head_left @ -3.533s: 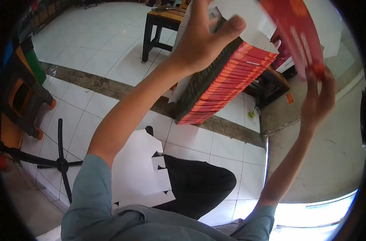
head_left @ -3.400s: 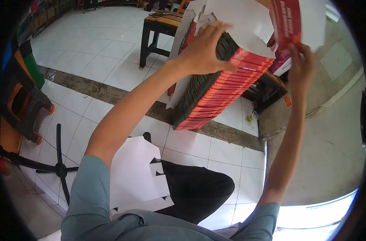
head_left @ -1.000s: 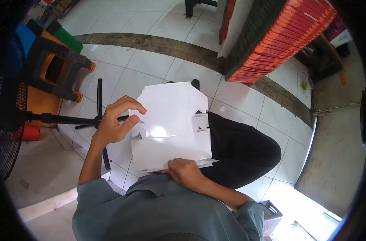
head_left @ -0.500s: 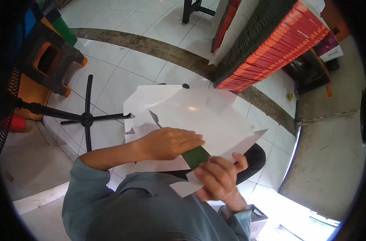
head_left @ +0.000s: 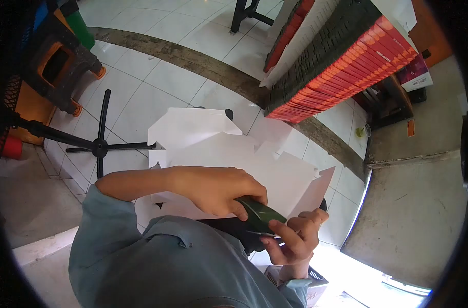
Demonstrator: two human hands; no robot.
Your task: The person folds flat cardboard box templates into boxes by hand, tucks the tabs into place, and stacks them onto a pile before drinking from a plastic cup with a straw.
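White die-cut cardboard sheets lie over my lap, the upper one partly folded up at its right side. My left hand is closed on a dark green flap at the near edge of the upper sheet, thumb below and fingers above. From the right, my right hand pinches the other end of the same green flap, fingers curled. A tall stack of red and dark green folded boxes stands on the floor ahead to the right, with a white sheet on top.
A black stand base with long legs is on the tiled floor at the left. Behind it is a black and orange stool. A dark table leg stands at the top. A grey basket sits at the lower right, beside a wall.
The stack was reached into earlier; both hands are now down at my lap. Since half a second ago, the green flap has been bent up between my hands, and the upper sheet has shifted.
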